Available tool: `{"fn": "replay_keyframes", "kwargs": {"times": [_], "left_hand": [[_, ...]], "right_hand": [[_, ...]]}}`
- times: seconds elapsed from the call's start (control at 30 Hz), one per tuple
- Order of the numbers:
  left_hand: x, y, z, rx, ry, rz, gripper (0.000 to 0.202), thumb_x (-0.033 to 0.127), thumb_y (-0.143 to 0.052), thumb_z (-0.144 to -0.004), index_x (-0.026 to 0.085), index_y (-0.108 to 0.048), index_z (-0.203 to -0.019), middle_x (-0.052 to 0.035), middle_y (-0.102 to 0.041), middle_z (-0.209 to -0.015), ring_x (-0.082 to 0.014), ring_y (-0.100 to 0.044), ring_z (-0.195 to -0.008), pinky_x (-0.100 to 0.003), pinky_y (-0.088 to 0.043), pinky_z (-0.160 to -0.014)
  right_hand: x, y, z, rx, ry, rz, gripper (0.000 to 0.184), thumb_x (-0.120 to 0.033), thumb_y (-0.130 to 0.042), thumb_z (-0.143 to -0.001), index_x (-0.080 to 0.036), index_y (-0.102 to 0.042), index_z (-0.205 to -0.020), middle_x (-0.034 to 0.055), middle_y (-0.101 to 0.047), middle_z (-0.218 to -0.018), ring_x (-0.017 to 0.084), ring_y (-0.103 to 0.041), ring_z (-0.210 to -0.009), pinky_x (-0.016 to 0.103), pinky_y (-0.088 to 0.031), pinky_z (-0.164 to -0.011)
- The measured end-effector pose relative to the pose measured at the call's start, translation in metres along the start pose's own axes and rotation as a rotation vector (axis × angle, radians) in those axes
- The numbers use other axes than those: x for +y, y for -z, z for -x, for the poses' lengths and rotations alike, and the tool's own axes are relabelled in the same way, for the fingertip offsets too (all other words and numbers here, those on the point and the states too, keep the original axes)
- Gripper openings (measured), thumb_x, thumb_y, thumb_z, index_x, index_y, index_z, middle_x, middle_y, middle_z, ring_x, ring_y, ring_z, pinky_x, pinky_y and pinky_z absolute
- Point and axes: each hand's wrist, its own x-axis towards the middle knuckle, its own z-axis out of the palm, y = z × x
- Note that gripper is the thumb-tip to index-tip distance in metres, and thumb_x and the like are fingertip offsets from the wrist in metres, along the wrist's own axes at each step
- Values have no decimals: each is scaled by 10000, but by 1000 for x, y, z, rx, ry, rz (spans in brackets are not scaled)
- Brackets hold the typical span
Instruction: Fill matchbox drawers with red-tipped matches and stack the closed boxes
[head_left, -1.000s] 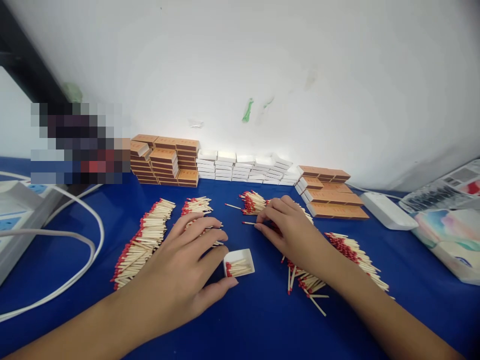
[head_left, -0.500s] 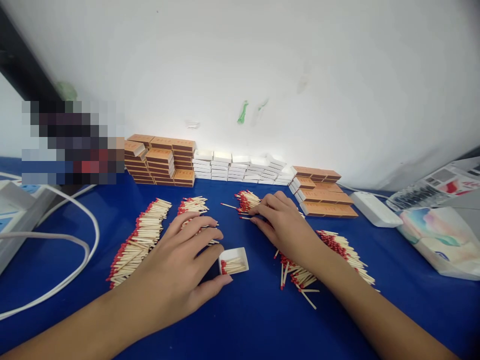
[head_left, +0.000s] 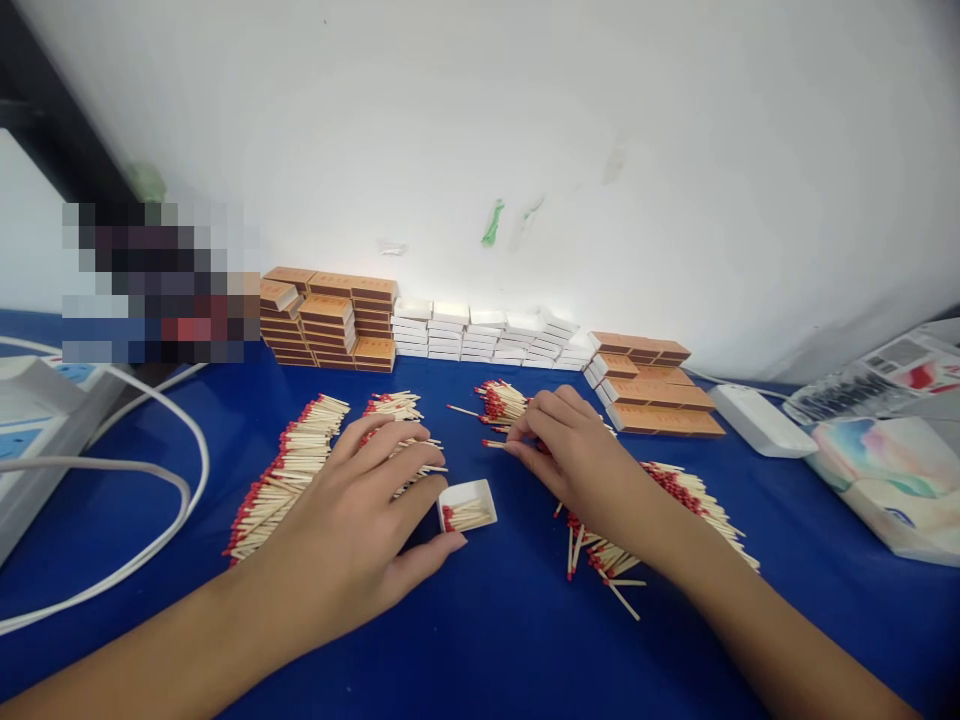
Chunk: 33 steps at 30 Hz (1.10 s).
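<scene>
Between right hand's (head_left: 576, 450) pinched fingertips (head_left: 513, 447) juts 1 match (head_left: 493, 443); left hand (head_left: 356, 520), spread, beside tray (head_left: 466, 491).

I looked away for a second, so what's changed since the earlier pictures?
The white tray and the left hand beside it have shifted slightly toward the wall, the tray turning a little. Nothing was visibly taken hold of or let go. The right hand still pinches a match near the far pile; the stacked boxes and the matches in the tray look unchanged.
</scene>
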Motion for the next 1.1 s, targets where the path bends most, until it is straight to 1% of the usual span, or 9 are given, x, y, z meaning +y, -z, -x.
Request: {"fn": "replay_keyframes", "kwargs": {"times": [0.13,0.27,0.33,0.43,0.53,0.6,0.73,0.93,1.1], "left_hand": [[-1,-1,1,3,25,-14,199,356,-749,-1032,169,-753,-1099,-99,-789,-1207,-354,-664,-1250,-590,-480,-1129],[-1,-1,1,-11,28,-10,194,355,-739,-1039,169,-754,-1091,-103,-784,-1216,-347,-661,-1240,-589,-488,-1124],[-1,-1,1,-8,28,-10,194,354,-739,-1040,169,-751,-1096,-104,-783,-1225,-343,-663,-1239,-590,-487,-1130],[0,0,0,-9,22,0,180,348,-740,-1039,172,-743,-1074,-103,-785,-1219,-338,-671,-1231,-582,-491,-1126],[1,1,-1,-7,1,16,171,344,-736,-1038,174,-738,-1059,-101,-787,-1191,-331,-680,-1219,-567,-500,-1118],[2,1,-1,3,-8,18,168,340,-736,-1037,173,-738,-1055,-99,-788,-1180,-328,-687,-1210,-563,-498,-1121],[3,2,-2,8,-10,10,163,327,-725,-1040,167,-744,-1062,-98,-789,-1181,-329,-695,-1208,-567,-489,-1130],[5,3,-2,-3,-16,0,159,319,-711,-1044,170,-749,-1087,-89,-795,-1171,-328,-703,-1210,-576,-482,-1140],[5,4,-2,-12,-17,-8,158,325,-702,-1048,175,-746,-1070,-83,-796,-1151,-324,-710,-1196,-578,-475,-1149]], "right_hand": [[-27,5,4,40,93,-93,104,-200,-625,-1104,-204,-662,-1007,81,-694,-1025,254,-570,-997,413,-505,-911],[-43,5,7,5,168,-106,120,-172,-603,-1104,-197,-689,-1025,83,-706,-1011,248,-594,-983,407,-526,-913],[-37,5,7,25,143,-131,113,-195,-613,-1106,-203,-700,-1034,81,-709,-1007,248,-605,-981,409,-527,-915],[-12,5,6,103,29,-64,108,-229,-625,-1103,-216,-720,-1052,90,-718,-1004,269,-594,-965,438,-510,-884],[14,3,7,70,-49,9,87,-256,-667,-1076,-215,-737,-1046,97,-714,-1003,276,-574,-933,451,-497,-850],[23,-1,7,43,-64,29,90,-255,-672,-1069,-210,-738,-1028,95,-704,-990,276,-561,-930,451,-489,-851],[23,-6,5,11,-64,71,97,-200,-653,-1064,-198,-739,-1019,93,-688,-980,282,-542,-945,438,-465,-836],[17,-7,4,24,-36,57,79,-163,-665,-1047,-200,-732,-1064,96,-695,-1010,279,-537,-957,439,-464,-846],[17,-9,3,27,-23,30,125,-160,-623,-1068,-200,-706,-983,95,-691,-972,272,-516,-932,443,-471,-841]]}}
